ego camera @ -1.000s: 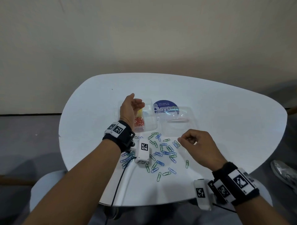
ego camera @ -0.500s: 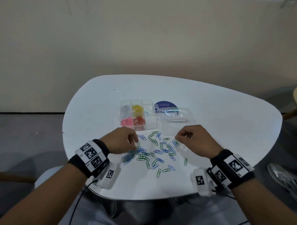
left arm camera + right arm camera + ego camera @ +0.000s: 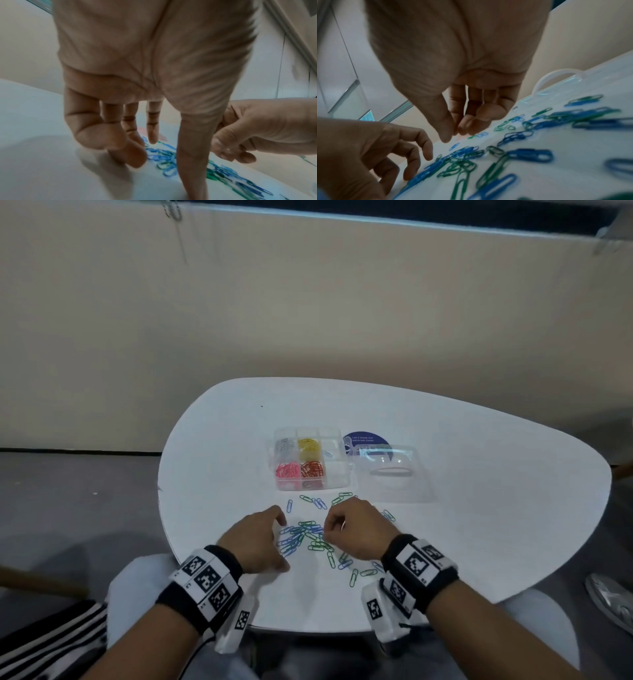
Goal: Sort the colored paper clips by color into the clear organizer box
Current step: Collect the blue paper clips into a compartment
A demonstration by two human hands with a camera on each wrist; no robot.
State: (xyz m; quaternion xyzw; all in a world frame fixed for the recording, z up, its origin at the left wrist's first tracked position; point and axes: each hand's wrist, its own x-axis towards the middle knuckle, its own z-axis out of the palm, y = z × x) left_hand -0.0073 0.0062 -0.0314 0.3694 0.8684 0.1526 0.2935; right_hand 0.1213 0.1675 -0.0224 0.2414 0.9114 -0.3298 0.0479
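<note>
Spreading across the lower middle of the head view: one white rounded tabletop (image 3: 479, 508).

Sitting just above the frame's centre: one clear organizer box (image 3: 337, 474), divided into six compartments, two rows of three. Holding sorted clips in four of them: grey clips (image 3: 286, 445) in the upper left one, yellow clips (image 3: 308, 445) in the upper middle, pink clips (image 3: 287, 470) in the lower left, red clips (image 3: 311, 469) in the lower middle. Lying flat just right of the box: its one clear lid (image 3: 390, 474), partly covering one round blue sticker (image 3: 366, 438).

Reaching in from the bottom edge: two hands, each wearing a black wristband with black-and-white marker squares.

Resting at lower centre-left: the left hand (image 3: 257, 539), fingers apart and loosely bent, fingertips (image 3: 426, 150) touching the left edge of the clip heap, gripping nothing.

Hovering just right of it: the right hand (image 3: 356, 529), fingers curled, fingertips drawn together against the thumb directly over the heap. Not showing clearly enough to tell whether a clip is being pinched there.

Lying loose between the two hands, below the box: the unsorted paper clips (image 3: 305, 535), two colours only, blue and green, tangled into one heap with strays scattering above it and to the lower right. Overlapping too much for an exact count; certainly several dozen.
</note>
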